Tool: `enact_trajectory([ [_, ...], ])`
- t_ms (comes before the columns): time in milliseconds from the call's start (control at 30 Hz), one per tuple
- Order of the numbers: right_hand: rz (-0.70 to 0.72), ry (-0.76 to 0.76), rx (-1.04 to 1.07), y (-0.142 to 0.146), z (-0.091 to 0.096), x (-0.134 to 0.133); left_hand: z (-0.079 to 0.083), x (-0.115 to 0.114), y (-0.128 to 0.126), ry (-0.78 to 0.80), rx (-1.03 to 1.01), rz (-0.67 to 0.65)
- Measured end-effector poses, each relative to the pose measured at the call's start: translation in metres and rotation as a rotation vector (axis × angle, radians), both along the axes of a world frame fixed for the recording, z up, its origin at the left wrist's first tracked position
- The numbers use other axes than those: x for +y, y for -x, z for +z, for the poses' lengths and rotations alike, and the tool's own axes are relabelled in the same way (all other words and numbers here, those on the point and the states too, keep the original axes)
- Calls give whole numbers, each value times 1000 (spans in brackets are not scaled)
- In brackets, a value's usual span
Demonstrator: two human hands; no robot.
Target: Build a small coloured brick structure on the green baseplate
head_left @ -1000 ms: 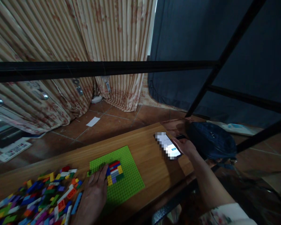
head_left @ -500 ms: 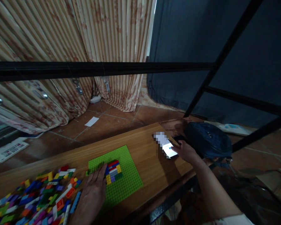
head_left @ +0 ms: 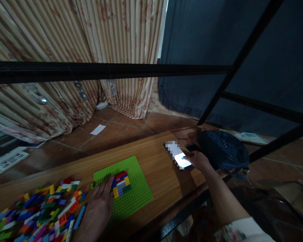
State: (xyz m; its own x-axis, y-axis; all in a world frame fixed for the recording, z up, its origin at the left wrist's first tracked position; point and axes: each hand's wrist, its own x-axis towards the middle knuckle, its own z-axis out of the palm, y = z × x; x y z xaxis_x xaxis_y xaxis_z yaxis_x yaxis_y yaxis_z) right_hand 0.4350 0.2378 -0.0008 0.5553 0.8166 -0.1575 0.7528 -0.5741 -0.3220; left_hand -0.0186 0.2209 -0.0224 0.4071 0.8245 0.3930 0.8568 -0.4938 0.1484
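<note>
My left hand (head_left: 101, 203) lies flat, fingers stretched out and together, across the left part of a green studded baseplate (head_left: 138, 188). Its fingertips touch or rest right beside a low block of coloured toy bricks (head_left: 121, 184) on the plate: red, blue, white, grey, yellow, purple and green. At the right end of the wooden bench, my right hand (head_left: 199, 160) reaches over a phone (head_left: 183, 161) with a lit white screen, partly blurred out. One digit is extended onto the screen; the other fingers are partly hidden. The hand does not grip the phone.
A pile of loose toy bricks (head_left: 40, 215) covers the bench's left end. Beyond the phone are a second dark phone-like object (head_left: 192, 147) and a dark blue bag (head_left: 224, 151). A black metal bar (head_left: 141, 70) crosses in front of striped curtains (head_left: 126, 37).
The right hand's extended digit has come down onto the phone screen, and its fingers are closer together. My left hand stays on the baseplate. The view has shifted slightly.
</note>
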Motion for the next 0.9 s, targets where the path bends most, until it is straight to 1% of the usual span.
enact_trajectory([
  [200,-6,-26,-3,-6,-1,0,0,-1,0,35,-6,13],
  [467,-50,-107,-72,-6,0,2,0,0,0,17,-14,2],
  [567,-47,-128,-88,-5,0,4,-1,1,0,6,-14,0],
  [767,-8,-199,-127,2,2,7,0,0,0,-15,-5,-18],
  [833,37,-229,-138,6,4,7,0,0,0,-23,1,-18],
  [900,115,-255,-148,12,5,9,-1,0,1,-42,13,-23],
])
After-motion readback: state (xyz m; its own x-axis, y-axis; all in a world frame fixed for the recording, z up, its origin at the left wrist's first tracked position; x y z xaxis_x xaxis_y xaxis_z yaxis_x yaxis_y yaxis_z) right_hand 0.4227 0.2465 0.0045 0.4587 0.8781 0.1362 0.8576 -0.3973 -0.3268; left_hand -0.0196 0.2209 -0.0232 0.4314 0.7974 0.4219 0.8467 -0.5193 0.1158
